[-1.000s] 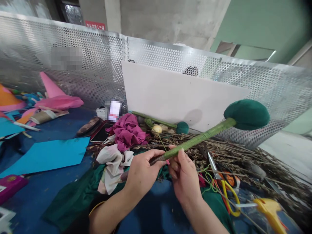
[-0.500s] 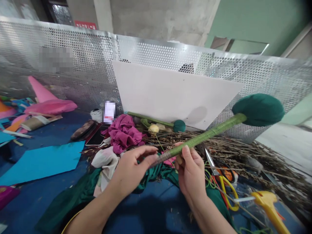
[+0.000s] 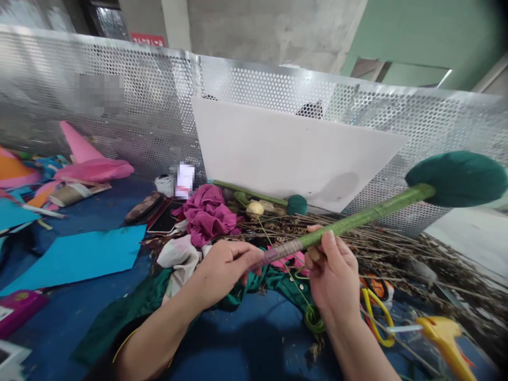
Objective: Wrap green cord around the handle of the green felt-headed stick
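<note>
A stick wrapped in green thread (image 3: 365, 216) slants up to the right across the view, with a dark green fabric ball (image 3: 460, 179) on its far end. The near end shows a brownish, purplish stretch. My left hand (image 3: 234, 264) pinches that near end between thumb and fingers. Closed around the middle of the stick, my right hand (image 3: 331, 270) has its thumb on top. A strand of green thread runs below the stick to a small tangle of green thread (image 3: 314, 319) beside my right wrist. Dark green cloth (image 3: 246, 288) lies beneath my hands.
Dried stems (image 3: 397, 248) are heaped along the back right. Yellow-handled scissors (image 3: 377, 317) and a yellow glue gun (image 3: 442, 338) lie at right. Purple cloth (image 3: 208, 214), a smaller green-ball stick (image 3: 297, 205) and blue sheets (image 3: 83, 259) lie farther left. A white board (image 3: 293, 153) leans behind.
The stick and my right hand have shifted right. My left thumb and fingers have closed on the near end. The green thread tangle now shows left of my right wrist.
</note>
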`<state>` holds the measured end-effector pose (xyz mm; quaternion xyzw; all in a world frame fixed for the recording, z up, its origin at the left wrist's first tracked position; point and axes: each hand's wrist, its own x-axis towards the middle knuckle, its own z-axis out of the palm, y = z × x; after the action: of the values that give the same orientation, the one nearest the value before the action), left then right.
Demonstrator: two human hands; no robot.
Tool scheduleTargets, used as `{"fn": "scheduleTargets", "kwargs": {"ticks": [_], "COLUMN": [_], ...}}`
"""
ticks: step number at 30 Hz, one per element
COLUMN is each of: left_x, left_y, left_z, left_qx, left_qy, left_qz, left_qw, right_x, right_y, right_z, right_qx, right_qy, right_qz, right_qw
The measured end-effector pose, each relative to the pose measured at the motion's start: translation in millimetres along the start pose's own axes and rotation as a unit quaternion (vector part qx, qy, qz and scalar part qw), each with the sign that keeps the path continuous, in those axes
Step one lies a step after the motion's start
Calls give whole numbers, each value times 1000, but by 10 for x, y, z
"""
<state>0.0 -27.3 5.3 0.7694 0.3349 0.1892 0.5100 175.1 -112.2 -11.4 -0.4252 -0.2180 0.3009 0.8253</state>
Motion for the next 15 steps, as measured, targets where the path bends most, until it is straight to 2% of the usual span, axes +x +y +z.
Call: {"fn": "scheduleTargets", "kwargs": {"ticks": [5, 8, 12, 15], "left_x": [-3, 10, 38, 39], "left_y": [23, 2, -1, 34], "left_z": [-83, -91, -65, -55], "left_qx": [-18, -73, -99, -107], "left_qy": [13, 18, 51, 107], "left_qz": [-2, -13, -36, -39], "left_qw": [1000, 997, 993, 988], "right_x": [78, 116, 155, 184], "right_y": [-85, -155, -226, -260], "right_z": [-65, -89, -121, -151], "right_qx": [-2, -1, -2, 3], "right_qy": [16, 31, 46, 59], "right_qz": [-46, -70, -80, -89], "right_qw": [999, 997, 996, 994]}}
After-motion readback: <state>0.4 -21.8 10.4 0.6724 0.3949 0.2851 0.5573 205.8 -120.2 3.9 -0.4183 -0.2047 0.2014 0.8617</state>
